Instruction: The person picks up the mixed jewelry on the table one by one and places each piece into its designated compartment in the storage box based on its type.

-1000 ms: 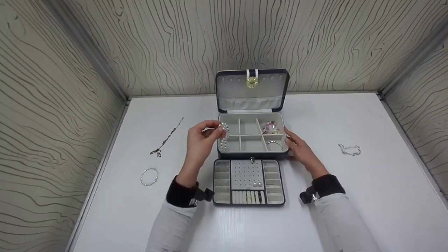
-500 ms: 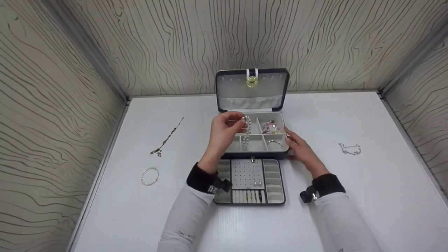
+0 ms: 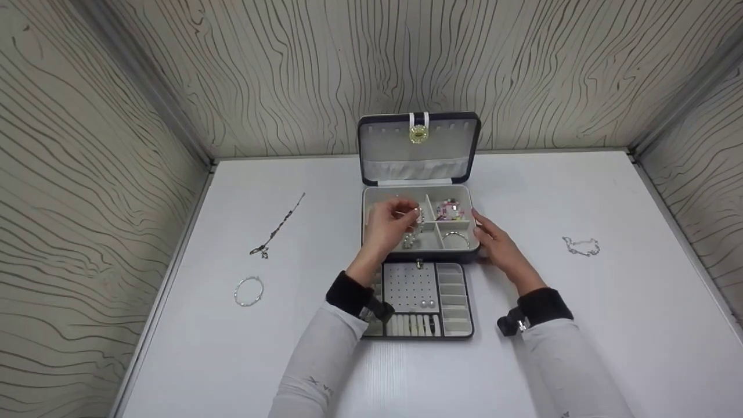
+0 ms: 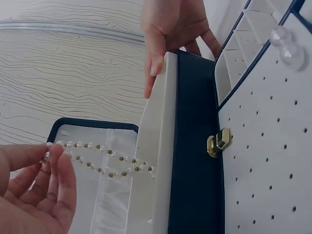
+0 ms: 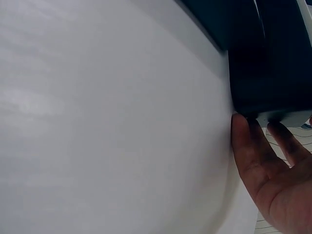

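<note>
Treat pearl bracelet [image 4: 112, 174] as probably light, limp, slick; hold by 12-o'clock end, pinched in left hand [image 3: 388, 226] over 6-o'clock compartment [image 3: 429, 240] of jewelry box [image 3: 444, 255], with outstretched right hand [image 3: 500, 248] against 3-o'clock side.

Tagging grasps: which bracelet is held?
The white-and-gold beaded bracelet, pinched in the left hand; the multicoloured beaded bracelet and silver bangle lie in the navy jewellery box, the rest on the white table.
</note>
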The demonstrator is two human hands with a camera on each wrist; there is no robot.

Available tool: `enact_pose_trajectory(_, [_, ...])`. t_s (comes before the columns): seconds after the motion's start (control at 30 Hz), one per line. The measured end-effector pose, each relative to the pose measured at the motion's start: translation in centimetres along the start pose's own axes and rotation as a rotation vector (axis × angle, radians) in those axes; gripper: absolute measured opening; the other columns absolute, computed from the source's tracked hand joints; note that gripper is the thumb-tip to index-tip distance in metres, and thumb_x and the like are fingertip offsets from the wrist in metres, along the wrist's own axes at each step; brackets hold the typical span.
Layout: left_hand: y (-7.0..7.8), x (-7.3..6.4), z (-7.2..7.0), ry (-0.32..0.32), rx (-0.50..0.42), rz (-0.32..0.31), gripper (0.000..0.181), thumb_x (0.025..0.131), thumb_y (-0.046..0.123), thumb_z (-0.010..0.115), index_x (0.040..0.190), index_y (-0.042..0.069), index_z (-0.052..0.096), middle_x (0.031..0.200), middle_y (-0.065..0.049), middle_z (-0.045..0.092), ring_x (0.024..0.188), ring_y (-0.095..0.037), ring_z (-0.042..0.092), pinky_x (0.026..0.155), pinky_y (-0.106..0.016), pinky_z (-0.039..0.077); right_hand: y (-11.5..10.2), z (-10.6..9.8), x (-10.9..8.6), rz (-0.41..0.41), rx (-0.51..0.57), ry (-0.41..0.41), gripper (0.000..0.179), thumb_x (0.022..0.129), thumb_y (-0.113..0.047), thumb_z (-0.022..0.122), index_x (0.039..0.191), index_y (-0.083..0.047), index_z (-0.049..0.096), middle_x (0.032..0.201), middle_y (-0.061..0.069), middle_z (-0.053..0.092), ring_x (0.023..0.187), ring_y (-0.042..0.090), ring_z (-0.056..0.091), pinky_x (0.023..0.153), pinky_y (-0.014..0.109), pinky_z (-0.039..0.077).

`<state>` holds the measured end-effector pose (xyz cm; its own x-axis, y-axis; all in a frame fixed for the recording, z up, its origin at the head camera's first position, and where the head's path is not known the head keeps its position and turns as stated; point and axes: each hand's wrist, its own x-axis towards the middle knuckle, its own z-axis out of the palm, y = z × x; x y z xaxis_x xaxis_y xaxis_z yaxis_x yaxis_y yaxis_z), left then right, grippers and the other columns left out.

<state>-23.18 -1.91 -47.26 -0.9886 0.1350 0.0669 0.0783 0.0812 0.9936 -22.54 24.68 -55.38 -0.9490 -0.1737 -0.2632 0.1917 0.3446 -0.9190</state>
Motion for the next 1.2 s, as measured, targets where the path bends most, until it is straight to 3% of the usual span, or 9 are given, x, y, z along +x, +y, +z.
enact_pose_trajectory(0.2, [-0.2, -0.1, 0.3, -0.048, 0.0, 0.075, 0.011, 0.09, -0.003, 0.065, 0.1, -0.006, 0.068, 0.089, -0.01, 0.068, 0.073, -0.018, 0.067, 0.069, -0.03, 0.058, 0.1, 0.0, 0.0, -0.013, -0.007, 0.001, 0.054, 0.108, -0.029, 0.036, 0.158, -0.021, 0.018, 0.152, 0.029, 0.027, 0.137, 0.046, 0.032, 0.095, 0.06, 0.044])
enact_pose_trajectory(0.43, [-2.4, -0.2, 0.6, -0.095, 0.263, 0.097, 0.008, 0.089, -0.002, 0.065, 0.097, -0.002, 0.069, 0.086, -0.006, 0.068, 0.069, -0.011, 0.066, 0.063, -0.021, 0.054, 0.0, -0.1, 0.0, -0.04, -0.074, 0.025, 0.054, 0.108, -0.029, 0.035, 0.157, -0.017, 0.018, 0.151, 0.03, 0.03, 0.141, 0.045, 0.025, 0.111, 0.06, 0.022])
enact_pose_trajectory(0.53, [-3.1, -0.3, 0.5, -0.131, 0.393, 0.109, 0.01, 0.088, -0.001, 0.066, 0.096, -0.001, 0.071, 0.086, -0.005, 0.069, 0.072, -0.011, 0.065, 0.065, -0.02, 0.053, -0.6, 0.0, -0.3, -0.045, -0.083, 0.032, 0.053, 0.108, -0.028, 0.035, 0.157, -0.015, 0.02, 0.15, 0.031, 0.031, 0.14, 0.044, 0.026, 0.113, 0.059, 0.018])
enact_pose_trajectory(0.73, [-3.6, -0.1, 0.2, -0.158, 0.611, 0.114, 0.013, 0.088, 0.0, 0.066, 0.098, 0.001, 0.074, 0.09, -0.006, 0.071, 0.08, -0.014, 0.065, 0.071, -0.022, 0.052, -3.2, 0.4, -1.7, -0.015, -0.032, -0.003, 0.053, 0.108, -0.023, 0.034, 0.157, -0.01, 0.017, 0.152, 0.033, 0.025, 0.138, 0.048, 0.027, 0.108, 0.062, 0.026])
enact_pose_trajectory(0.9, [-3.6, 0.0, 0.2, -0.156, 0.735, 0.09, 0.012, 0.09, 0.004, 0.067, 0.099, 0.002, 0.075, 0.094, -0.006, 0.069, 0.084, -0.015, 0.064, 0.074, -0.025, 0.052, -0.6, 0.2, -0.2, 0.009, 0.047, -0.02, 0.055, 0.108, -0.028, 0.034, 0.158, -0.02, 0.014, 0.153, 0.03, 0.024, 0.133, 0.049, 0.036, 0.095, 0.063, 0.042])
enact_pose_trajectory(1.2, [-4.4, 0.8, 0.7, -0.175, 0.81, 0.046, 0.015, 0.088, 0.002, 0.068, 0.1, 0.005, 0.076, 0.095, -0.007, 0.071, 0.085, -0.017, 0.065, 0.076, -0.026, 0.052, 0.0, 0.3, 0.2, -0.002, 0.018, -0.003, 0.054, 0.108, -0.029, 0.036, 0.158, -0.022, 0.017, 0.156, 0.027, 0.022, 0.133, 0.048, 0.038, 0.092, 0.06, 0.046])
